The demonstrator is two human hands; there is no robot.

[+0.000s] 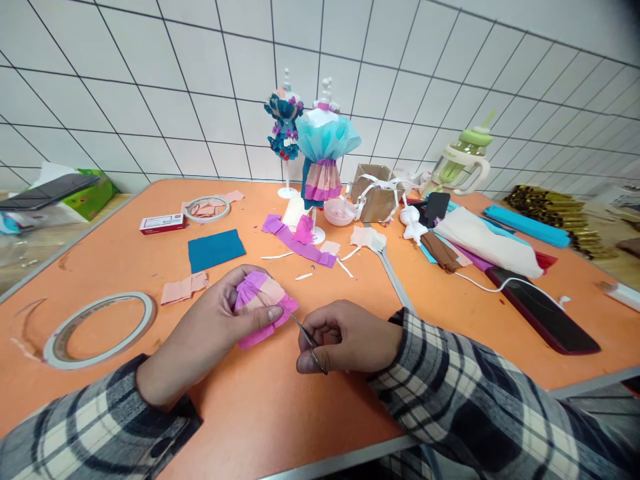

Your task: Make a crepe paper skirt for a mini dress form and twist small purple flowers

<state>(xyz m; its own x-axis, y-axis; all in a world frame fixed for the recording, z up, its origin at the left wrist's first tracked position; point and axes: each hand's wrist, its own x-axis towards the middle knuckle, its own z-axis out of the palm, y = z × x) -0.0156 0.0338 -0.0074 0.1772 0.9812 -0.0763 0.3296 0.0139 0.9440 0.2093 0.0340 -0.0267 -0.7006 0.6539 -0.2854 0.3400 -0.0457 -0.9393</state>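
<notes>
In my left hand (215, 317), pinched between thumb and fingers, is a gathered piece of purple and peach crepe paper (263, 293). My right hand (340, 337) grips a small pair of scissors (314, 350), whose blades reach to the right edge of that paper. Beyond my hands stands a mini dress form (323, 153) wearing a turquoise, purple and peach paper dress. A second dress form (285, 127) in dark teal paper is behind it to the left. A purple paper strip (300, 245) and white scraps lie in front of the stands.
To the left are tape rolls (103, 330), a teal paper sheet (217, 251), peach paper pieces (183, 289) and a small red-and-white box (163, 223). A brown box (375, 193), a pink bowl (340, 211), a phone (543, 310), paper rolls (525, 225) and a green-lidded bottle (461, 160) are to the right.
</notes>
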